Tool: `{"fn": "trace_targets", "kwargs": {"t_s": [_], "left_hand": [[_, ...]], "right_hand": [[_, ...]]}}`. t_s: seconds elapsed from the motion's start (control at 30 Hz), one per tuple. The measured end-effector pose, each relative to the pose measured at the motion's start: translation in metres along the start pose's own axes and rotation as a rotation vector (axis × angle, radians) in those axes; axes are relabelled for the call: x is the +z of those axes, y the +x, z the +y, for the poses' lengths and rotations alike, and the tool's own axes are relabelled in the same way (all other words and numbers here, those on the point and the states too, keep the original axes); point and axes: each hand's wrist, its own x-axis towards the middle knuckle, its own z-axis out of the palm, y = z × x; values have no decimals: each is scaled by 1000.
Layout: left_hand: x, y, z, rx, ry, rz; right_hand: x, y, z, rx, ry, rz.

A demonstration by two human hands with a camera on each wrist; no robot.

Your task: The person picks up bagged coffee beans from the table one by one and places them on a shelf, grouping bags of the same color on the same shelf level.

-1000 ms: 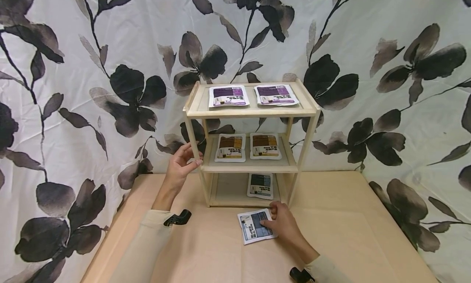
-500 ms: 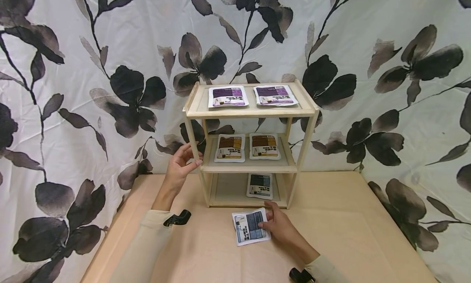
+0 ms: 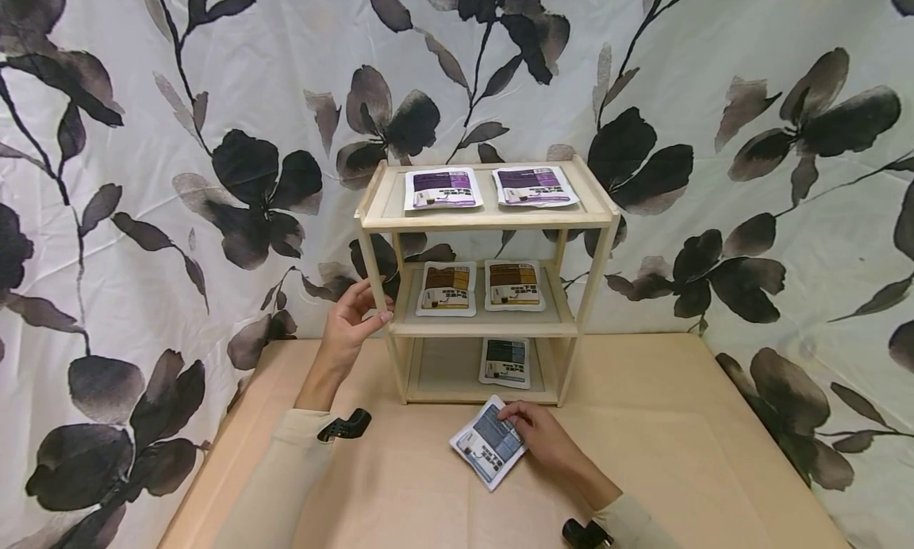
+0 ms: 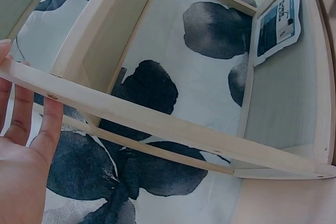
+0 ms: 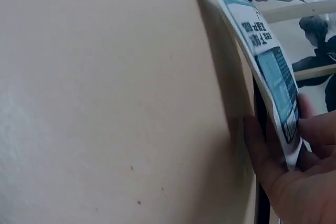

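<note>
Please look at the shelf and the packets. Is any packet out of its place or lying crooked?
One is. A blue packet is off the wooden shelf, on the table in front, turned askew and lifted at one edge by the right hand. The packets on the shelf lie flat in neat rows; the lowest level has only one.

Beige table [image 3: 678, 454] carries a wooden shelf [image 3: 485, 216] – sachets on every tier

Shelf unit [image 3: 485, 216] at table [image 3: 678, 454] rear; packet [image 3: 489, 449] before it, another [image 3: 505, 362] on bottom shelf

A staged tabletop set: floral cloth backdrop [image 3: 214, 97] behind a small wooden shelf [image 3: 485, 216].
</note>
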Motion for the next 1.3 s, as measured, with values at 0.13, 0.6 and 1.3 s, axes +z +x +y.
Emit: {"fn": "trace_targets", "kwargs": {"t_s": [0.13,0.6,1.3], "left_hand": [[-1,0,-1,5,-2,-6],[-1,-1,-5,-4,-8,-2],[-2,1,-5,17,-12,-19]], "right_hand": [[-4,1,2,-4,69,-47],[-9,2,11,-26,151,-103],[-8,0,11,-106,46,-234]]}}
